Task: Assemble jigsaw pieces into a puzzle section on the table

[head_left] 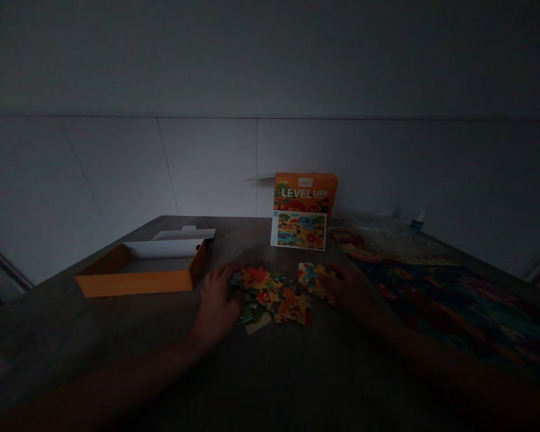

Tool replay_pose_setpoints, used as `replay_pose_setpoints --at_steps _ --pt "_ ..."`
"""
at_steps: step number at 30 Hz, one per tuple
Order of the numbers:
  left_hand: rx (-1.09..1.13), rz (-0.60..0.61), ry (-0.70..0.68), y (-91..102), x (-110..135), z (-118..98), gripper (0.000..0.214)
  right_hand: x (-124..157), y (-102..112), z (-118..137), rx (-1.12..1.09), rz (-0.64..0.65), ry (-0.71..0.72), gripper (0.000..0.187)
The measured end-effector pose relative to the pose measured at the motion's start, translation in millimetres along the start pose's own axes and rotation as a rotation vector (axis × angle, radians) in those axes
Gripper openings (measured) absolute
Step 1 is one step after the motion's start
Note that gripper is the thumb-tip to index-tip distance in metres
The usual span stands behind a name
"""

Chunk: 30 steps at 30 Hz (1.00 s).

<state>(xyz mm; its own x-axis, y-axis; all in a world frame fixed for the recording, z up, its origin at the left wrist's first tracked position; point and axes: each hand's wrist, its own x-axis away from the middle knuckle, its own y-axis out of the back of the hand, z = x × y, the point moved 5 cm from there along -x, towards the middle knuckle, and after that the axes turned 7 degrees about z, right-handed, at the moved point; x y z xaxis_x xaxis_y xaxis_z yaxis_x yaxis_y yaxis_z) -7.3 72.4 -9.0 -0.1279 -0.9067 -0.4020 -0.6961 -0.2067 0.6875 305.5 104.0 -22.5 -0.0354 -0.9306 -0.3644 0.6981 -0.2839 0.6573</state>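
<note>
The scene is very dark. A grey table (297, 384) fills the lower half of the head view, with a pale panelled wall (117, 174) behind it. At about three o'clock from the centre of the table lies a large, dim, many-coloured puzzle sheet (459, 306), running from the far edge toward the near right corner. At about ten o'clock sits an open orange box tray (139, 277), its white flap folded back at the far side. At twelve o'clock an orange box lid (306, 193) printed "LEVEL UP!" stands upright against the wall, and a smaller picture card (298, 230) leans in front of it.

A loose heap of puzzle pieces (276, 295) lies flat on the table between the two hands, just nearer than the card. The left hand (218, 303) rests at the heap's nine o'clock side, palm down with fingers spread loosely, fingertips touching the leftmost pieces; no piece is clearly gripped. The right hand (348, 288) lies at the heap's three o'clock side, also palm down and relaxed, its fingers against a small cluster of pieces; whether it pinches one cannot be told in this light.
</note>
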Motion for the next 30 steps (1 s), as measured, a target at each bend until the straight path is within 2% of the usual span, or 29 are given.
replay_pose_setpoints --at_steps 3,5,8,11,13,16,21,27,30 --pt "0.006 0.086 0.009 -7.3 -1.9 1.3 0.045 5.4 2.9 7.0 0.108 -0.121 -0.051 0.041" --pt "0.008 0.132 -0.016 -10.2 -1.8 -2.3 0.043 12.2 3.7 24.1 0.149 -0.149 0.056 0.04" --pt "-0.045 0.186 -0.061 -11.8 0.9 -12.1 0.035 27.6 -3.7 55.0 0.187 -0.001 0.273 0.038" --pt "-0.118 0.221 -0.105 -12.2 4.6 -21.9 0.029 45.3 -15.8 78.2 0.221 0.234 0.419 0.059" --pt "-0.137 0.231 -0.131 -12.4 6.2 -25.7 0.028 52.7 -21.1 85.8 0.225 0.351 0.457 0.064" --pt "-0.143 0.236 -0.139 -13.1 6.4 -25.7 0.027 54.2 -21.5 87.4 0.184 0.399 0.437 0.051" --pt "-0.158 0.252 -0.099 -13.4 4.4 -21.8 0.025 52.6 -20.6 81.9 0.132 0.349 0.425 0.052" --pt "-0.141 0.262 -0.064 -13.4 3.6 -21.9 0.022 45.9 -10.2 71.6 0.102 0.068 0.367 0.044" --pt "-0.126 0.259 -0.066 -14.4 3.6 -20.4 0.022 40.3 -6.8 67.9 0.078 0.024 0.344 0.039"
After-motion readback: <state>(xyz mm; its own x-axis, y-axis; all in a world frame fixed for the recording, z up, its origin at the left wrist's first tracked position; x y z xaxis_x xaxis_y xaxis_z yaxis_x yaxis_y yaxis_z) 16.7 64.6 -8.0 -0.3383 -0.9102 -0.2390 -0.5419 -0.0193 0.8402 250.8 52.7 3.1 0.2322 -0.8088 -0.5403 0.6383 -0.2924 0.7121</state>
